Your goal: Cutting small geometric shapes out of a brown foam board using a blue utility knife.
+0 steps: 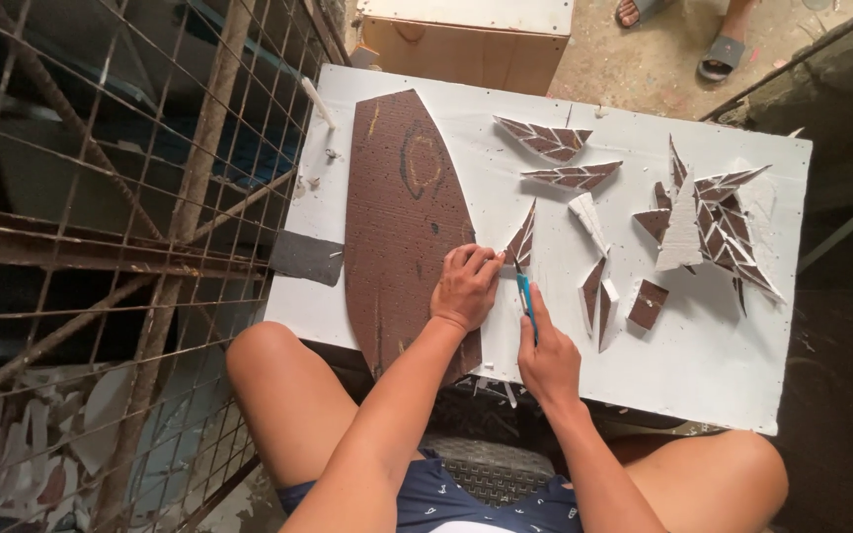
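The place is a rough work area with a dusty concrete floor (644, 59). On the left side stands a rusty metal wire grid (101, 197), and behind it the space is dark. At the top edge there is a wooden box (466, 44), and near it the sandalled feet of another person (723, 49) are seen.

In the middle lies the counter (723, 365), a white flat board with small marks, resting above the knees of the seated person. On its left part lies a big brown board (402, 217) with a pointed top, long and curved on both sides. A dark grey piece (306, 257) sticks out at the left edge of the counter.

On the right part of the counter there is a heap of cut pieces (713, 222), brown and white, with sharp triangle shapes. Two leaf-shaped pieces (555, 158) with line pattern lie near the top, and some smaller offcuts (604, 296) lie near the middle.

The left hand (466, 286) is pressed down with bent fingers on the right edge of the brown board, and its fingertips touch a narrow pointed piece (521, 242). The right hand (545, 355) is closed around a blue cutter knife (525, 296), whose tip is just below this pointed piece.
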